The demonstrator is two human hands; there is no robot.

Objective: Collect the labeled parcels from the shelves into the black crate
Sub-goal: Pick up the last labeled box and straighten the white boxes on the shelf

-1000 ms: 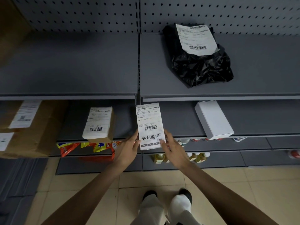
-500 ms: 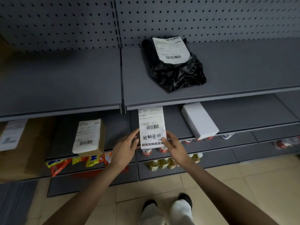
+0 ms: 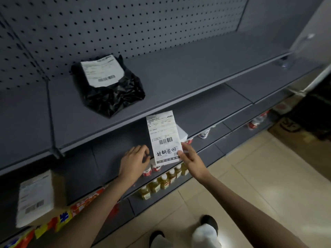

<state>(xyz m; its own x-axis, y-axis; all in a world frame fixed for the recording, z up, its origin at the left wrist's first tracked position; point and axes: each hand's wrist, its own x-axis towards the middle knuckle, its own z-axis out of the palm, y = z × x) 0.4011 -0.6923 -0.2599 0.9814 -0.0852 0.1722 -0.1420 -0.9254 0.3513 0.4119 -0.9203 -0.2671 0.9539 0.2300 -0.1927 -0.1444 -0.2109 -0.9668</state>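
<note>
The right hand [image 3: 190, 158] pinches the lower right edge of a white labeled parcel [image 3: 163, 137], thumb on the printed face and the other fingers behind it. The parcel is held upright in front of the gap between the upper shelf [image 3: 179, 77] and the shelf below it; its label shows a barcode and a line of handwritten characters near the bottom edge. The left hand [image 3: 133, 162] is just beside the parcel's lower left edge, fingers loosely curled and holding nothing; contact with the parcel cannot be confirmed. A black plastic-bag parcel [image 3: 114, 96] with a white shipping label lies on the upper shelf, against the pegboard back panel [image 3: 125, 24]. A cardboard box parcel [image 3: 38, 197] with a white label stands on a lower shelf at the left of the view, blurred. A white box [image 3: 182, 133] is partly hidden behind the held parcel. Small bottles of yellow drink [image 3: 161, 183] stand in a row on a lower shelf below the hands, and red-capped bottles [image 3: 151, 170] stand on the level above them. The black crate is not visible in the head view.
</note>
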